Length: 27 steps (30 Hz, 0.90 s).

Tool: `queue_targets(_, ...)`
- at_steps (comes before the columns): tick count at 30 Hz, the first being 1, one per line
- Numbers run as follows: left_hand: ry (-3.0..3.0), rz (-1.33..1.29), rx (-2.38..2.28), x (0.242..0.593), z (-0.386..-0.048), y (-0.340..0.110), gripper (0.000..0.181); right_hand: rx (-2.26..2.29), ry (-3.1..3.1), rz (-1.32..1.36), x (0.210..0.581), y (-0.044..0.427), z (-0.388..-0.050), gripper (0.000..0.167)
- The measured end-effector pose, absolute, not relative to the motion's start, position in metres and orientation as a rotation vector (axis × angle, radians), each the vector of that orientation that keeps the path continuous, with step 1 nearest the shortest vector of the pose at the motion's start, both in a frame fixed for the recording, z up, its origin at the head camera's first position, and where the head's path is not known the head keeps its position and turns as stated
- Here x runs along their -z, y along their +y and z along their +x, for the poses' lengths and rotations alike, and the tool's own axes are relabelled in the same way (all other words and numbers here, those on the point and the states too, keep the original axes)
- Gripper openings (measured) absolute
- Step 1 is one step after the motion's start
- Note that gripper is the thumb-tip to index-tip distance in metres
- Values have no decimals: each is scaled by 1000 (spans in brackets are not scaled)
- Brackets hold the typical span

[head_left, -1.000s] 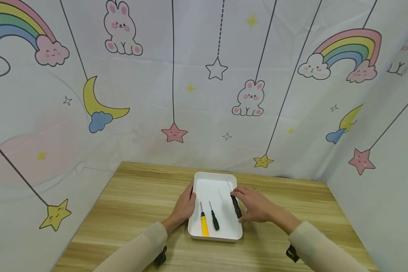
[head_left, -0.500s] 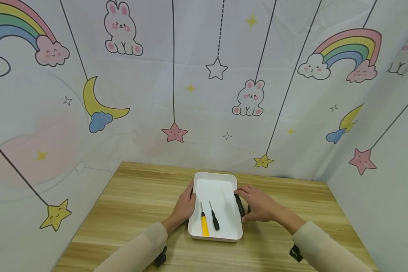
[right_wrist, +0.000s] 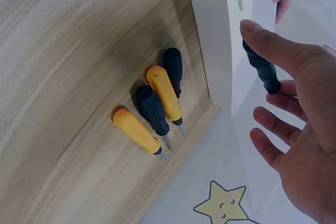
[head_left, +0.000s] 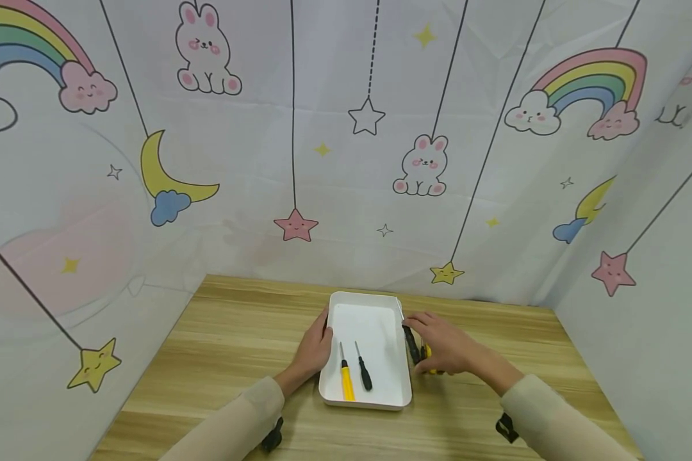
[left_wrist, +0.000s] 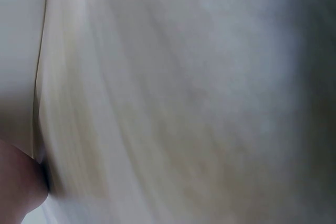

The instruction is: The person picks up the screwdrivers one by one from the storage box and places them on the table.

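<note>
My right hand (head_left: 444, 342) pinches a black-handled screwdriver (head_left: 411, 344) between thumb and fingertips, just beyond the tray's right rim. In the right wrist view its black handle (right_wrist: 261, 68) is plain, with the other fingers spread loosely. The left hand (head_left: 314, 346) grips the left side of the white tray (head_left: 375, 323), thumb at the rim. Inside the tray lie a yellow-handled screwdriver (head_left: 347, 381) and a smaller black-handled screwdriver (head_left: 365, 374), tips pointing away. The left wrist view is blurred, showing mostly table and a bit of finger (left_wrist: 21, 182) against the tray.
Right of the tray, several screwdrivers lie side by side on the wooden table (right_wrist: 79, 77), among them a yellow one (right_wrist: 135, 131) and a black one (right_wrist: 152, 109). My right hand mostly covers them in the head view. A printed curtain (head_left: 346, 173) hangs behind the table.
My right hand has carried the black screwdriver rightward from inside the tray across its right rim. A yellow handle now shows beneath that hand. The left hand and tray have stayed put.
</note>
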<state>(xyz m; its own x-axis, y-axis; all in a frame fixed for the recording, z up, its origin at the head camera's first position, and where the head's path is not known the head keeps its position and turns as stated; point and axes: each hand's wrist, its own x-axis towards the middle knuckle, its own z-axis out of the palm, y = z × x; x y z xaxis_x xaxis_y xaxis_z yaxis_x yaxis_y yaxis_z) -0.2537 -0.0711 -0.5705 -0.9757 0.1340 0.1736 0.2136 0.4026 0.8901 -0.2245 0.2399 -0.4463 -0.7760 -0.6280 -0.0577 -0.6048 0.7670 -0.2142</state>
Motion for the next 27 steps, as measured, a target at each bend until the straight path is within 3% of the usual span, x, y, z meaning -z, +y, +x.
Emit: queue_targets(27, -2570, -302, 1667, 571, -253, -71, 54, 196, 2905, -1019, 454, 264, -232, 96)
